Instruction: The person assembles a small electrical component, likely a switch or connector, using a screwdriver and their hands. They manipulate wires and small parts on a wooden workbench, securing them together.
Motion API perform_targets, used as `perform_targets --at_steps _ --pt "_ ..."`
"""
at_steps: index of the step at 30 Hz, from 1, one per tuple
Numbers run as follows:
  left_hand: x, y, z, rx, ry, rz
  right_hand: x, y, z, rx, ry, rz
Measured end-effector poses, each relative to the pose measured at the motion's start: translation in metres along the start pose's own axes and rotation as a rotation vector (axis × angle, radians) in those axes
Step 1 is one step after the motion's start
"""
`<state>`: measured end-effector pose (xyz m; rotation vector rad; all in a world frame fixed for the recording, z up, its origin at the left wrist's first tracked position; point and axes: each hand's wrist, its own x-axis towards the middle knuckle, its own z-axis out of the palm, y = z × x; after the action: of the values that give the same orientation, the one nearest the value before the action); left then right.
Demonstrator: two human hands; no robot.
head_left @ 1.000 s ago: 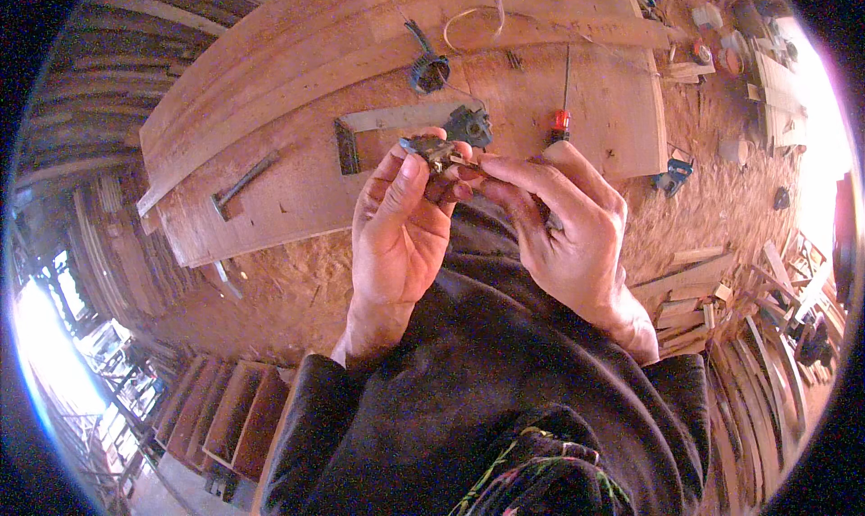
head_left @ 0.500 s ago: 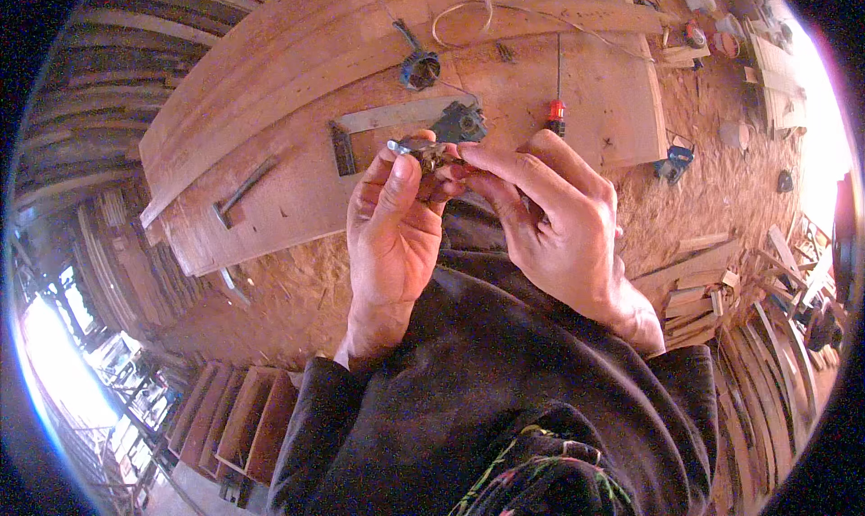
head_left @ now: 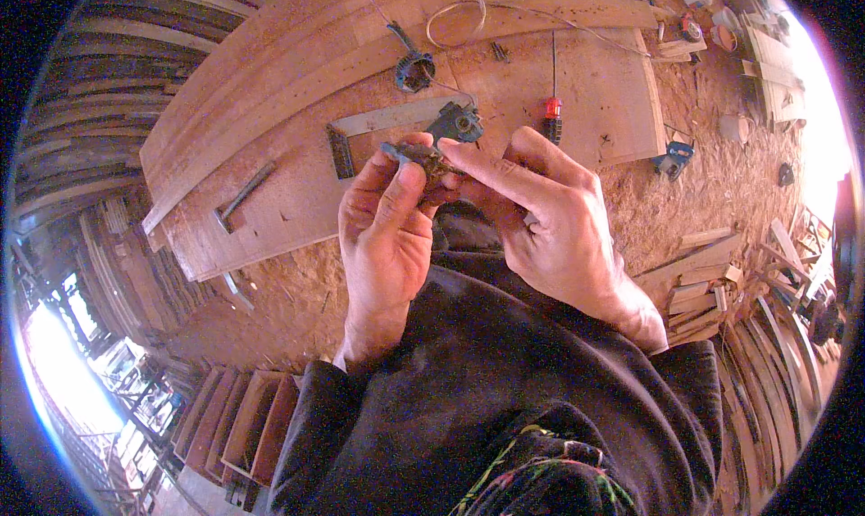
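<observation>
Above the near edge of the board, my left hand [head_left: 389,237] grips a small dark metal part [head_left: 421,158] between thumb and fingers. The part has a greyish rounded end on its left side. My right hand [head_left: 554,219] meets it from the right, thumb and index finger pinched at its other end. Fingertips cover much of that end, so its exact kind is unclear. Just beyond lies a dark blue-grey tool housing [head_left: 459,122] with a round hole, beside a carpenter's square [head_left: 387,115]. A blue and black tool piece [head_left: 415,70] with a cord is farther off.
A hammer [head_left: 243,196] lies on the wooden board [head_left: 297,187] at left. To the right is a red and black screwdriver [head_left: 552,120]; a pale cable [head_left: 450,16] loops at the back. A blue tool [head_left: 674,160] sits on the shavings-covered ground, with wood offcuts [head_left: 698,291] nearby.
Both hands have shifted slightly left with the metal part. The part has turned a little, its left end now looking duller, and my right index finger reaches further along it.
</observation>
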<state>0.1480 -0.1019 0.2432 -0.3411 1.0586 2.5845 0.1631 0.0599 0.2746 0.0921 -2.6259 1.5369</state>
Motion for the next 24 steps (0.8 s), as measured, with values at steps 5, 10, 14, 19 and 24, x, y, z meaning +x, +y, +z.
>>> perform_targets --at_steps 5,10,14,19,24 --pt "-0.003 -0.001 0.008 0.088 -0.018 0.065 -0.001 0.006 0.001 0.085 -0.024 0.010" --pt "-0.008 -0.003 0.008 0.214 0.050 0.076 -0.003 0.001 0.003 0.099 -0.009 0.036" --pt "-0.011 -0.005 0.011 0.269 0.080 0.126 -0.008 0.004 0.011 0.102 0.034 0.032" --pt "-0.012 -0.006 0.012 0.335 0.037 0.184 -0.013 -0.001 0.005 0.022 -0.040 0.007" --pt "-0.011 -0.007 0.011 0.444 0.077 0.195 -0.015 0.002 0.005 -0.037 -0.063 -0.021"
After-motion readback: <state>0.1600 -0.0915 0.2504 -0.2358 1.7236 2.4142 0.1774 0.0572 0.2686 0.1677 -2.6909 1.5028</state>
